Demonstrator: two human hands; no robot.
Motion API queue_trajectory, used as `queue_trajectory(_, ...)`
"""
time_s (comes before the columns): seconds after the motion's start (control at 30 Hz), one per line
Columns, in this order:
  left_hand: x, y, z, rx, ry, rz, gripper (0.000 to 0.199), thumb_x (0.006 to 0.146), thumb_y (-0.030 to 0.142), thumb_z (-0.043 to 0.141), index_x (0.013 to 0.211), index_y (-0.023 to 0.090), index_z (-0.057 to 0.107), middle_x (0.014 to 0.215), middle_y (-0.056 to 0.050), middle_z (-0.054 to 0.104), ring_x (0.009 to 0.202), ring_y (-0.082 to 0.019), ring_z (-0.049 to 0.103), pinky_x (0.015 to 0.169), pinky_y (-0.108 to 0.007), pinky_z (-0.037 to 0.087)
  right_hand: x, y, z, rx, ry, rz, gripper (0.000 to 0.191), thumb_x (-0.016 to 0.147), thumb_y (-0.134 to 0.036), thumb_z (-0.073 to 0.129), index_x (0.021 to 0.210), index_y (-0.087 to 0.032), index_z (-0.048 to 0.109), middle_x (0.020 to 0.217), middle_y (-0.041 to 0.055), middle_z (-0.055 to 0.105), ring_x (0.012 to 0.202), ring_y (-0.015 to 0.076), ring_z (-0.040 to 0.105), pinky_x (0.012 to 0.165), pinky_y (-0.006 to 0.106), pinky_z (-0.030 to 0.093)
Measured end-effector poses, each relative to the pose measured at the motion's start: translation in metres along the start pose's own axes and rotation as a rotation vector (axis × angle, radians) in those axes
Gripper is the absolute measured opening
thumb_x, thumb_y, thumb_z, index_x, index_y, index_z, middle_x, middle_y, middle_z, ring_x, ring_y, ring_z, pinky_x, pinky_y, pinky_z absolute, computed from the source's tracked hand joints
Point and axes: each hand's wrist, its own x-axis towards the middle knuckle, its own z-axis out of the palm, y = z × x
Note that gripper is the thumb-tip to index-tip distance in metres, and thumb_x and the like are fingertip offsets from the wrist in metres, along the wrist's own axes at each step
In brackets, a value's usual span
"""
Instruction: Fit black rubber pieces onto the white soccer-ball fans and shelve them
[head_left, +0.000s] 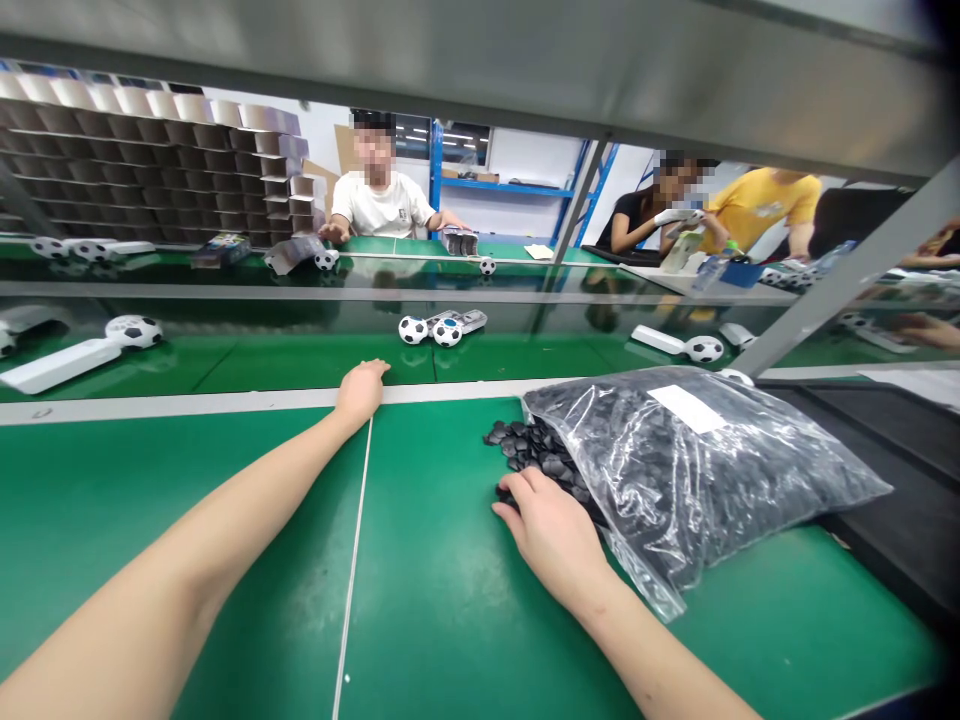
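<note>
My right hand (553,532) is at the mouth of a clear plastic bag (720,480), its fingers curled and its thumb below them. Black shows between thumb and fingertips, where they close on small flat black pieces (551,455). More of these pieces fill the bag and spill out onto the green table (442,560). Farther off, my left hand (362,390) rests on the pale rail (247,402) at the table's far edge. One finger reaches out to the right there; the other fingers are mostly hidden, and I see nothing held.
Beyond the rail, a green conveyor belt (300,355) carries white handles with football-patterned balls (135,332). A black tray (892,450) lies right of the bag. A slanted metal post (847,210) and an overhead shelf (480,70) frame the view. Co-workers sit across the line.
</note>
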Motion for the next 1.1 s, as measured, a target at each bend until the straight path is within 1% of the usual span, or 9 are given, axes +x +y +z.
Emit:
queue_trajectory(0.17,0.000,0.001,0.000,0.000,0.026,0.004,0.033,0.087,0.024,0.052,0.118,0.015,0.049,0.130,-0.010,0.045,0.119,-0.026,0.042,0.098,-0.052,0.035,0.000,-0.001,0.000,0.011,0.003,-0.001,0.012,0.085,-0.026,0.052,0.092,-0.018,0.059,0.087,0.0059,0.058,0.081,0.0203,0.060,0.066,0.030,0.045)
queue_trajectory(0.3,-0.001,0.004,-0.002,0.032,0.054,-0.033,0.036,0.087,0.025,0.052,0.122,0.016,0.047,0.132,-0.011,0.042,0.121,-0.027,0.041,0.099,-0.052,0.034,-0.001,0.002,0.005,0.029,0.014,-0.023,0.011,0.085,-0.025,0.053,0.091,-0.019,0.059,0.087,0.0049,0.059,0.080,0.0206,0.061,0.066,0.032,0.047)
queue_trajectory(0.53,-0.001,0.004,0.003,0.064,0.056,-0.075,0.040,0.087,0.030,0.052,0.124,0.017,0.045,0.134,-0.011,0.040,0.121,-0.028,0.040,0.099,-0.053,0.032,-0.003,0.010,0.014,0.038,0.086,-0.071,0.012,0.084,-0.028,0.054,0.090,-0.020,0.059,0.086,0.0038,0.060,0.075,0.0195,0.062,0.060,0.030,0.048)
queue_trajectory(0.7,-0.002,0.005,0.001,0.046,0.046,-0.077,0.041,0.087,0.031,0.051,0.125,0.017,0.044,0.136,-0.011,0.038,0.123,-0.028,0.037,0.101,-0.054,0.030,-0.001,0.008,0.010,0.050,0.060,-0.076,0.012,0.085,-0.028,0.053,0.091,-0.020,0.059,0.085,0.0037,0.060,0.074,0.0185,0.062,0.062,0.030,0.048)
queue_trajectory(0.87,-0.001,0.005,-0.001,0.062,0.029,-0.078,0.041,0.087,0.028,0.051,0.126,0.016,0.043,0.137,-0.011,0.038,0.125,-0.028,0.036,0.102,-0.054,0.029,0.000,0.007,0.007,0.064,0.022,-0.064,0.013,0.084,-0.028,0.053,0.093,-0.020,0.059,0.087,0.0043,0.060,0.077,0.0196,0.061,0.064,0.032,0.049)
queue_trajectory(0.93,-0.001,0.006,-0.002,0.080,0.022,-0.076,0.041,0.089,0.023,0.048,0.128,0.015,0.041,0.138,-0.013,0.037,0.128,-0.028,0.032,0.104,-0.054,0.025,0.001,0.007,0.006,0.072,0.007,-0.064,0.014,0.084,-0.028,0.053,0.093,-0.020,0.059,0.087,0.0045,0.060,0.077,0.0200,0.061,0.066,0.032,0.050)
queue_trajectory(1.0,-0.002,0.006,-0.004,0.102,0.022,-0.074,0.041,0.090,0.013,0.039,0.130,0.011,0.039,0.139,-0.015,0.036,0.131,-0.027,0.026,0.107,-0.054,0.017,0.001,0.007,0.005,0.082,-0.006,-0.065,0.014,0.084,-0.027,0.053,0.094,-0.019,0.059,0.088,0.0048,0.060,0.079,0.0203,0.061,0.067,0.033,0.050)
queue_trajectory(1.1,-0.004,0.007,-0.007,0.136,0.035,-0.076,0.046,0.084,0.002,0.029,0.128,0.007,0.043,0.138,-0.015,0.037,0.135,-0.029,0.014,0.108,-0.058,0.004,0.001,0.007,0.003,0.088,-0.011,-0.063,0.014,0.084,-0.026,0.054,0.094,-0.019,0.059,0.089,0.0053,0.059,0.080,0.0206,0.061,0.067,0.033,0.050)
